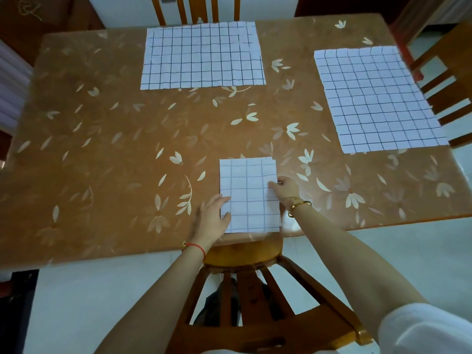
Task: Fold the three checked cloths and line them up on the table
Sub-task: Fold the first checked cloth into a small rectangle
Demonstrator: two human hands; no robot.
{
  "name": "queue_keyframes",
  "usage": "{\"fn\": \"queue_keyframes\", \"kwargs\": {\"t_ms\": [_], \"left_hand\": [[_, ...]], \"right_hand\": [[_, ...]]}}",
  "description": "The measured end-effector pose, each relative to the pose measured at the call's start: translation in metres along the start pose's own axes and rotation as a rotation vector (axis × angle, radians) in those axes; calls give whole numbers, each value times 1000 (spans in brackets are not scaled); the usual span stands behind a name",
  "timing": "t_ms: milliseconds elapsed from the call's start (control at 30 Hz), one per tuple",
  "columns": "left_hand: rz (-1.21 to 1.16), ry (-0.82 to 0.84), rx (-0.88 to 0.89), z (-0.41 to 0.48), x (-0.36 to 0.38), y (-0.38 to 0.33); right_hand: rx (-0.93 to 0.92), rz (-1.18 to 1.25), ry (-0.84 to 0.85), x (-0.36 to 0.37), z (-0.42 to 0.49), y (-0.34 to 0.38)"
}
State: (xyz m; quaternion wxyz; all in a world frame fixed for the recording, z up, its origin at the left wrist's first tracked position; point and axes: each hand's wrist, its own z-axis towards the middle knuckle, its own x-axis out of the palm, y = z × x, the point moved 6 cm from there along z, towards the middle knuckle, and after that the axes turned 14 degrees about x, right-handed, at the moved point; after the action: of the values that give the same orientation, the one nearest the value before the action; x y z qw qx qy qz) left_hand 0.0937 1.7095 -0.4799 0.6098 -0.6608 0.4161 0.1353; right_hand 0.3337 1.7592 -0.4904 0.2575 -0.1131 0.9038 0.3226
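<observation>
Head view, steeply down over the table (pixel 102 149).
</observation>
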Motion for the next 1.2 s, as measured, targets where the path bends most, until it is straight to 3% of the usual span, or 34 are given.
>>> {"fn": "queue_keyframes", "kwargs": {"t_ms": [633,1200], "left_hand": [[-13,-53,-27,-4,-1,4],[-340,-263,-139,72,-38,21]], "right_hand": [[-197,-111,-61,8,15,27],[-251,-280,-28,7,33,38]]}}
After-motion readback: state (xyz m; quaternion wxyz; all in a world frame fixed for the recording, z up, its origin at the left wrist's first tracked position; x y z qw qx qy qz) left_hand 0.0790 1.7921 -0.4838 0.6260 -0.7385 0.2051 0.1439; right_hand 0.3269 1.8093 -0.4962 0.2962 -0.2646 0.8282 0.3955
